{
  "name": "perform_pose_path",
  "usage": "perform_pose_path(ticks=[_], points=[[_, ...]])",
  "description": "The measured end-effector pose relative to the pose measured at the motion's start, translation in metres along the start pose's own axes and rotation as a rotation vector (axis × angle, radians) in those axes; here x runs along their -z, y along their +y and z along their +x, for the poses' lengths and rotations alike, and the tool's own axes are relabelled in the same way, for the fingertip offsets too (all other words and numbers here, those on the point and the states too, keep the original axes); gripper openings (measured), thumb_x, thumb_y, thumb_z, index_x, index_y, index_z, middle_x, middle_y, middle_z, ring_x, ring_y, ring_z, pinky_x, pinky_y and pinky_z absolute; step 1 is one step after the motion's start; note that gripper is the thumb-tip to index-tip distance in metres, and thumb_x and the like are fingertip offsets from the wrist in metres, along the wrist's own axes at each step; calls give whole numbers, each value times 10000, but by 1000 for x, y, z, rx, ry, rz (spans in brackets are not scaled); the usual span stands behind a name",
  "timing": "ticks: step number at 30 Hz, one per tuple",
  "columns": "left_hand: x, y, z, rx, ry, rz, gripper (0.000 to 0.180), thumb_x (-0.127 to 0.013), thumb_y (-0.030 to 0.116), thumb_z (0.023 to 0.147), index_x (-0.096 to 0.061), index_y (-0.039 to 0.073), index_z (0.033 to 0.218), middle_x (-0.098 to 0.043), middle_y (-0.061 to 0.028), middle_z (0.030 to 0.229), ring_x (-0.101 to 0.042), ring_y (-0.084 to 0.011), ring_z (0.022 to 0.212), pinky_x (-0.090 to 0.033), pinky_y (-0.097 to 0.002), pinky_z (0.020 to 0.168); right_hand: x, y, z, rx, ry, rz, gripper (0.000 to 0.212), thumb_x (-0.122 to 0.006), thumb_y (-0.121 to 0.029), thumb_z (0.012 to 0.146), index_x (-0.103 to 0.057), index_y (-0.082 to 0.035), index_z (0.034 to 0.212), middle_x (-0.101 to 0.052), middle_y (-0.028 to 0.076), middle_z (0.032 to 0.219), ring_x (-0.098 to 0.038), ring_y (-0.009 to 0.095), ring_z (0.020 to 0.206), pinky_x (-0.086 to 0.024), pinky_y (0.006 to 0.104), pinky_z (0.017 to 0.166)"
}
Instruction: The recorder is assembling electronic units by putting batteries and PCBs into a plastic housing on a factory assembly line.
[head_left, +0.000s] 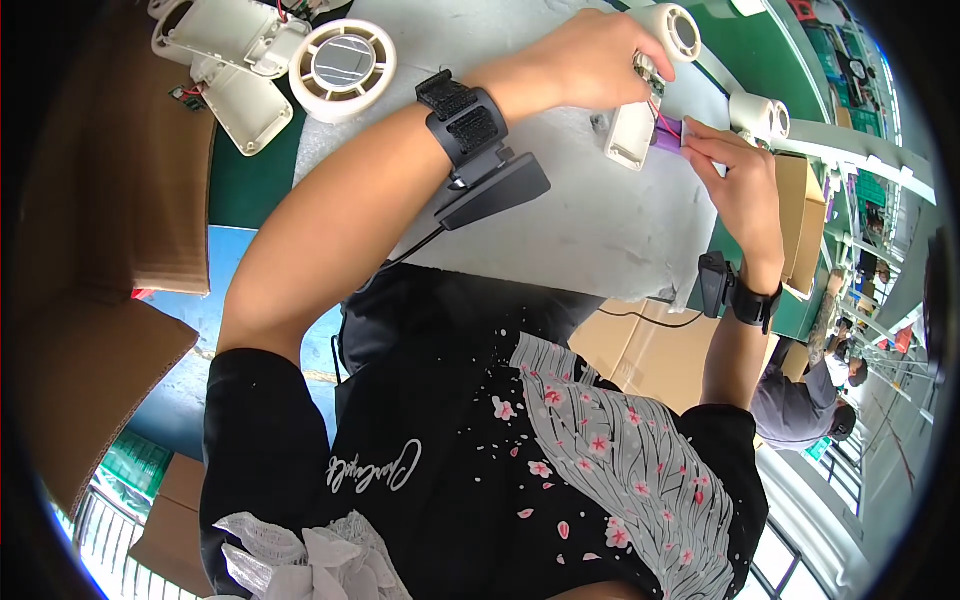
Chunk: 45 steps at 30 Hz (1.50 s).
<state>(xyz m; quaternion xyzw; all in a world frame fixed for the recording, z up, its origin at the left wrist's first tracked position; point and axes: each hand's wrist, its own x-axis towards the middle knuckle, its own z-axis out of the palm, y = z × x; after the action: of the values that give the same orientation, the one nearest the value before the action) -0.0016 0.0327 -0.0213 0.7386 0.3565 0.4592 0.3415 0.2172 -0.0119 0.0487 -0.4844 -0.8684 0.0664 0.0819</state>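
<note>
My left hand (600, 62) is closed around a white handheld fan housing (629, 140), near where its round head meets the open handle shell. A small circuit board shows under the fingers, and red wires run from there toward my right hand. My right hand (738, 178) pinches a purple cylindrical battery (668, 136) between thumb and fingertips, just right of the handle shell. Part of the battery is hidden by the fingers. Under both hands lies a pale grey mat (520, 235). Right beside the right hand rests another white fan head (760, 117).
Several opened white fan housings (245, 105) lie at the upper left, near a round slotted fan head (343, 68). Cardboard boxes (165, 170) stand at the left, and another box (797, 215) sits beyond my right wrist. Another person (802, 408) is at the far right.
</note>
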Motion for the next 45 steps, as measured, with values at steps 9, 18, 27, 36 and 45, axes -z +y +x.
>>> perform_pose_path(ticks=[9, 18, 27, 36, 45], points=[[13, 13, -16, 148, -105, 34, 318, -650, 56, 758, -724, 135, 1057, -679, -70, 803, -597, -150, 655, -507, -284, 671, -2, -5, -2, 149, 52, 35, 134, -711, 28, 758, -697, 44, 890, -712, 139, 1025, -692, 274, 814, -555, 322, 705], [16, 22, -19, 229, -96, -59, 342, -599, -26, 755, -720, 104, 1047, -669, -36, 837, -592, -98, 675, -498, -245, 650, -5, -25, -8, 125, 159, -19, 122, -666, 85, 683, -632, 34, 789, -709, 151, 986, -674, 281, 754, -558, 326, 633], [19, 27, -20, 332, -100, -130, 322, -622, -6, 714, -724, 90, 1004, -679, -91, 897, -626, -205, 721, -517, -320, 698, 10, 4, 2, -33, 45, 340, 94, -653, 76, 729, -647, 24, 807, -719, 108, 952, -654, 162, 658, -521, 261, 556], [15, 28, -16, 326, -94, -136, 318, -622, -4, 718, -726, 92, 1003, -681, -83, 904, -616, -202, 698, -517, -321, 696, 26, 78, 71, -276, 439, -221, 324, -687, -109, 837, -656, -32, 1150, -687, 140, 1050, -621, 132, 684, -503, 253, 615], [13, 22, -19, 296, 14, -111, 316, -628, 5, 719, -738, 117, 993, -680, -78, 875, -609, -183, 666, -514, -301, 660, -13, -3, 22, 133, 66, 375, 372, -762, -90, 755, -651, -63, 1109, -668, 83, 1036, -638, 221, 819, -521, 320, 701]])
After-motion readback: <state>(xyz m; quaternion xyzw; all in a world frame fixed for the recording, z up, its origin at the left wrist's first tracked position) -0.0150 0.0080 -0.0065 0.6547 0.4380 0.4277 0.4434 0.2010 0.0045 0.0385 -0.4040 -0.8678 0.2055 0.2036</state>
